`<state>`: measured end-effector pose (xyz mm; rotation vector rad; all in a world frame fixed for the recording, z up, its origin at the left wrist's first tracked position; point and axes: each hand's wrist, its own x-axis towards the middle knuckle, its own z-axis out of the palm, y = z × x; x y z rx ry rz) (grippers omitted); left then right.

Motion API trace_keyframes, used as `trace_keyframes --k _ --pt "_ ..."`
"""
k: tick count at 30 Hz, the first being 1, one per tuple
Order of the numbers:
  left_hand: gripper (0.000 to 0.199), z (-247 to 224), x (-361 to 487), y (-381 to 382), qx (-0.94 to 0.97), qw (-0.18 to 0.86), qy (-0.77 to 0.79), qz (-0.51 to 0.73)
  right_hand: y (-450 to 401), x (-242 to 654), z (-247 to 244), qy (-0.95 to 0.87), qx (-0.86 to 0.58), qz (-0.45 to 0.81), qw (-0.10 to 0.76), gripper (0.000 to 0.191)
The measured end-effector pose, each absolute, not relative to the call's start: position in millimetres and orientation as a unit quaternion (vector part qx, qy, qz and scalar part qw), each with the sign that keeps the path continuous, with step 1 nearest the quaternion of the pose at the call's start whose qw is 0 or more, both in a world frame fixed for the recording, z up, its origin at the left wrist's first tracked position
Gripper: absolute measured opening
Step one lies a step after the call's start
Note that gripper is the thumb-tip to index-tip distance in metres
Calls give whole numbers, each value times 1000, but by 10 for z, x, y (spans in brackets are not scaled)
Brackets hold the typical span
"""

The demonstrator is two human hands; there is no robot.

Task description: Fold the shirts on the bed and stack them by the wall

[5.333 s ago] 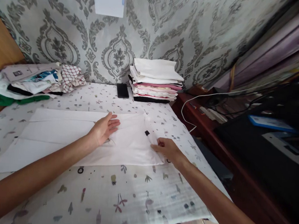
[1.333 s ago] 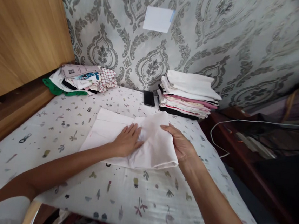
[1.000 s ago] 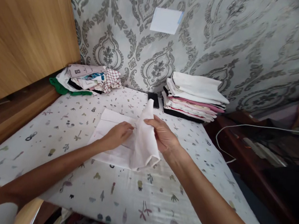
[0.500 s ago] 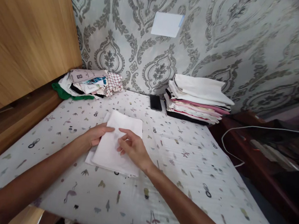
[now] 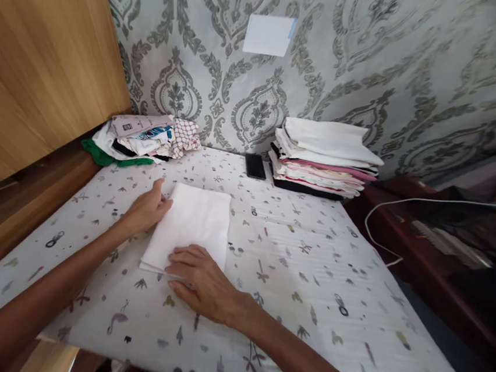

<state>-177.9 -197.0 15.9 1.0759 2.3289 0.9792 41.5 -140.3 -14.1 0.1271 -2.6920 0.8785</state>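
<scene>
A folded white cloth lies flat on the patterned sheet, in front of me. At its upper left edge is my left hand, its index finger raised and its thumb at the cloth's border; the fingers are apart and grip nothing. My right hand rests palm down over the cloth's lower right part, fingers spread, with the thumb near the front edge.
A loose pile of clothes sits at the back left beside a wooden cabinet. A black phone lies near the wall, left of a tall stack of folded clothes. A white cable hangs at the right.
My left hand has loosened from the cloth and shifted left. My right hand has come down and toward me, flattening onto the cloth, whose layers now line up more closely.
</scene>
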Motion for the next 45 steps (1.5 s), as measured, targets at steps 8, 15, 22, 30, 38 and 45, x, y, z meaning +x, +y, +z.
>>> trace_keyframes --k 8,15,22,30,38,45 --pt "53 -54 -1569 -1415 721 101 669 151 -1433 373 -263 -976 44 187 107 45" --pt "65 -315 -1784 -1345 612 38 776 152 -808 224 -130 -923 -77 305 223 34" --pt "76 -376 -1659 -1491 602 17 792 98 32 -388 -190 -910 -356 156 146 27" --pt "74 -308 -1699 -1534 591 36 803 65 149 -299 -373 -903 -361 161 167 29" --pt "78 -379 -1333 -2065 672 -20 736 77 -855 249 -456 -944 -136 188 235 39" --pt "68 -375 -1405 -2123 665 27 737 119 -922 569 -498 -920 -193 241 243 36"
